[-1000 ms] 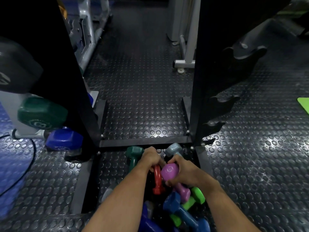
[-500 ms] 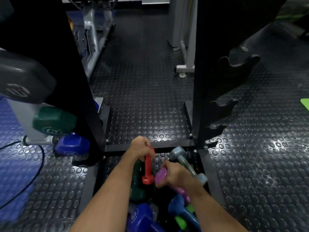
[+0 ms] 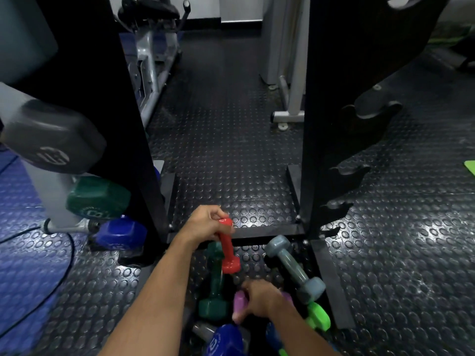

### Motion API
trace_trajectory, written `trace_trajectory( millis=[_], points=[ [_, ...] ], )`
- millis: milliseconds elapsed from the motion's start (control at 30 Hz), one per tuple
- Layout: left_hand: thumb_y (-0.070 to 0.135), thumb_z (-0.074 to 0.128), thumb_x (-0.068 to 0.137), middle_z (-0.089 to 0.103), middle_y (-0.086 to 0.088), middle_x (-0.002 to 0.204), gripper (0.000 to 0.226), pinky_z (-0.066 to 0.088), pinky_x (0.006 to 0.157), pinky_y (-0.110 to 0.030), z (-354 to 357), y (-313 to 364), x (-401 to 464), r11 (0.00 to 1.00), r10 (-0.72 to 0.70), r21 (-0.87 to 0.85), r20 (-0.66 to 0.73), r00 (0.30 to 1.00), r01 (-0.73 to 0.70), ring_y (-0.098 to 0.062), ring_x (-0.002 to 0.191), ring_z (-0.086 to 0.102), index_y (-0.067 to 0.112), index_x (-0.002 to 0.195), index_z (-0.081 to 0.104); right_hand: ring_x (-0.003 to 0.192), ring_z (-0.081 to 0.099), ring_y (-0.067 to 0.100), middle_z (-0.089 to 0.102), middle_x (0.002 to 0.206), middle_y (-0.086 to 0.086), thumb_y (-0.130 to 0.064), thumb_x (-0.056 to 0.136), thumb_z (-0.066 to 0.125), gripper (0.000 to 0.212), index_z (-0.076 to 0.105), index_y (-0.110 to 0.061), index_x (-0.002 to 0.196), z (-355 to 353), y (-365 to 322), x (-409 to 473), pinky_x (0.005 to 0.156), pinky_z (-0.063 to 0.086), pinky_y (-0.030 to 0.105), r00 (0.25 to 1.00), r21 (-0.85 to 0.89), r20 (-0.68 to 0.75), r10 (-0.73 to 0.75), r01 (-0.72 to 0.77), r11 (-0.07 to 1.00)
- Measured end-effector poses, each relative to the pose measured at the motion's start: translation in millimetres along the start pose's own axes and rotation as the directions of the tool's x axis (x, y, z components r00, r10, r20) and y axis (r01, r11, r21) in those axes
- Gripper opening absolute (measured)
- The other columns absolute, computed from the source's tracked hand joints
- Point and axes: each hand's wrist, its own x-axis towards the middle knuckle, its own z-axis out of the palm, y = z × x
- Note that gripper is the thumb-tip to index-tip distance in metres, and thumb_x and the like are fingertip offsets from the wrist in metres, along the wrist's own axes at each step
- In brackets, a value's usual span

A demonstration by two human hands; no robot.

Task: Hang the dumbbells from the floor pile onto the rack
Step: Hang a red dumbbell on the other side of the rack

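My left hand (image 3: 205, 223) grips a small red dumbbell (image 3: 227, 249) by its top end, lifted above the floor pile. My right hand (image 3: 261, 299) holds a purple dumbbell (image 3: 240, 303), low over the pile. On the floor between the rack's feet lie a dark green dumbbell (image 3: 214, 286), a grey one (image 3: 293, 268), a lime one (image 3: 318, 317) and a blue one (image 3: 226, 341). The black rack has a left upright (image 3: 123, 119) and a right upright (image 3: 326, 124) with notched hooks (image 3: 352, 173). Big dumbbells hang on the left side: black (image 3: 54, 142), green (image 3: 97, 197) and blue (image 3: 119, 232).
The studded black rubber floor (image 3: 226, 150) stretches ahead between the uprights. A black cable (image 3: 64, 265) curls over a blue mat at the left. Grey machine frames (image 3: 290, 98) stand behind the rack, and a green mat corner (image 3: 470, 167) shows at the right edge.
Both hands rose from the pile, each with its dumbbell. The left hand lifted the red one up and forward; the right drew the purple one back. My view tilted upward.
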Motion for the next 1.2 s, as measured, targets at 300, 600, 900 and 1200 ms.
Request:
trace_trajectory(
  millis=[300,600,900,1200],
  points=[
    [0.006,0.085,0.08,0.079,-0.015,0.093,0.03,0.063,0.086,-0.05,23.5,16.1,-5.3,0.916,-0.076,-0.396,-0.016,0.997,0.063,-0.03,0.089,0.078,-0.002,0.106,0.071,0.075,0.069,0.024,0.075,0.103,0.018,-0.016,0.107,0.051,0.023,0.07,-0.014,0.121,-85.5,-16.7,-39.8,0.062,0.056,0.03,0.948,0.901,-0.295,0.118,0.234,0.366],
    [0.015,0.077,0.089,0.074,-0.024,0.101,0.028,0.066,0.072,-0.039,26.1,37.3,-37.0,0.738,-0.226,-0.655,-0.016,0.974,0.16,-0.034,0.098,0.074,-0.007,0.107,0.071,0.097,0.066,0.023,0.068,0.118,0.026,-0.005,0.083,0.077,0.05,0.07,-0.02,0.13,-150.4,0.6,-106.0,0.086,0.056,0.032,0.913,0.708,-0.339,-0.225,0.405,0.578],
    [0.02,0.063,0.102,0.064,-0.031,0.122,0.03,0.062,0.088,-0.049,5.0,149.7,-87.2,0.69,-0.078,-0.722,-0.008,0.997,0.048,-0.042,0.11,0.069,-0.007,0.112,0.071,0.09,0.07,0.011,0.069,0.096,0.005,-0.007,0.081,0.082,0.031,0.07,-0.02,0.107,-247.4,-79.6,-221.1,0.082,0.054,0.024,0.769,0.325,-0.532,-0.355,0.573,0.753],
    [0.021,0.058,0.103,0.069,-0.026,0.112,0.032,0.063,0.066,-0.034,-30.6,290.5,-168.7,0.708,0.261,-0.673,-0.036,0.965,-0.217,-0.031,0.089,0.072,-0.007,0.111,0.072,0.101,0.071,0.028,0.076,0.104,0.007,-0.012,0.073,0.088,0.036,0.072,-0.021,0.104,-304.8,-151.2,-350.4,0.092,0.055,0.043,0.562,0.145,-0.711,-0.423,0.705,0.694]
  ],
)
